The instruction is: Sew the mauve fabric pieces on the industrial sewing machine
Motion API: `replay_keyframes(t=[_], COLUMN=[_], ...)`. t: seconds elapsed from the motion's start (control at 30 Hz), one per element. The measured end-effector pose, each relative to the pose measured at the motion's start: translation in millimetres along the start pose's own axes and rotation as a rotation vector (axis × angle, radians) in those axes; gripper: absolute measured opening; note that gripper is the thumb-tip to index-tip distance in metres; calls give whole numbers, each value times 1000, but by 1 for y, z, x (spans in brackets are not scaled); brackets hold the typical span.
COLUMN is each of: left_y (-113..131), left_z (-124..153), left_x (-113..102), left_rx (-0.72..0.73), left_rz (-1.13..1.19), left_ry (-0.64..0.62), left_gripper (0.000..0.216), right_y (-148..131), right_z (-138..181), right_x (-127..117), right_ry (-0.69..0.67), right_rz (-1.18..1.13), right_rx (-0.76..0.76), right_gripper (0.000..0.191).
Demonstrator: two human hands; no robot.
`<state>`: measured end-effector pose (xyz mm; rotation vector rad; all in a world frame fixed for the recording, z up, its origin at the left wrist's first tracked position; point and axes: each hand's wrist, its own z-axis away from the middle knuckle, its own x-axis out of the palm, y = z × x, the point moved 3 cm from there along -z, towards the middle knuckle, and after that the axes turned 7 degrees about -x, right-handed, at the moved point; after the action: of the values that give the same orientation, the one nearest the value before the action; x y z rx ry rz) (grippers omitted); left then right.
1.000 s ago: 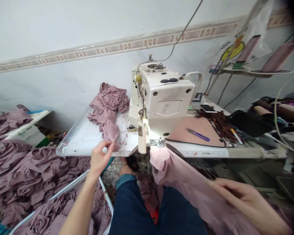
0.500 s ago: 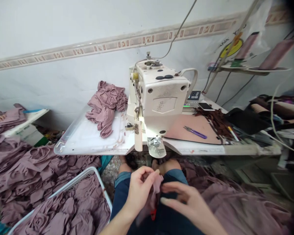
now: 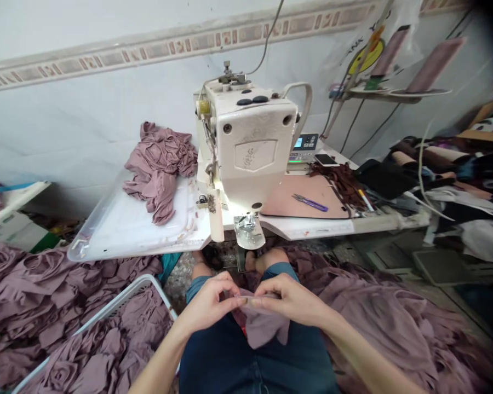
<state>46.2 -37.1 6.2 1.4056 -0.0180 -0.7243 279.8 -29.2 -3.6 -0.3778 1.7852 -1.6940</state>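
A piece of mauve fabric hangs over my lap, its upper edge pinched between both hands. My left hand is closed on that edge, thumb pointing right. My right hand grips the same edge from the other side, and the two thumb tips nearly meet. Below the left fingers a small bit of red shows, mostly covered by the fabric; I cannot make out what it is. Just beyond my hands stands a white sewing machine, a rounded metal plate jutting from its base.
Mauve cloth lies heaped on the table's left side. A white basket full of mauve pieces stands at lower left, and a larger mauve pile lies at right. Purple thread snips and a phone rest right of the machine.
My right hand, earlier apart with fingers spread, has closed on the fabric beside my left. The fabric is now held along its edge between both hands. The view has shifted to the right.
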Motion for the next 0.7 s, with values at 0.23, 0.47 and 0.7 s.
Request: replay_keyframes(t=[0.23, 0.47, 0.7], left_y=[-16, 8, 25], left_z=[-10, -7, -5], left_x=[19, -6, -14], left_rx=[-148, 90, 280], left_rz=[292, 88, -117], left_ry=[-14, 217, 288], left_gripper=[42, 32, 33], right_y=[-5, -17, -56], right_z=[-3, 6, 12], right_x=[-23, -20, -18], right_ry=[164, 340, 546], right_rz=[70, -14, 152], right_rx=[-155, -146, -271], right_gripper=[43, 44, 38])
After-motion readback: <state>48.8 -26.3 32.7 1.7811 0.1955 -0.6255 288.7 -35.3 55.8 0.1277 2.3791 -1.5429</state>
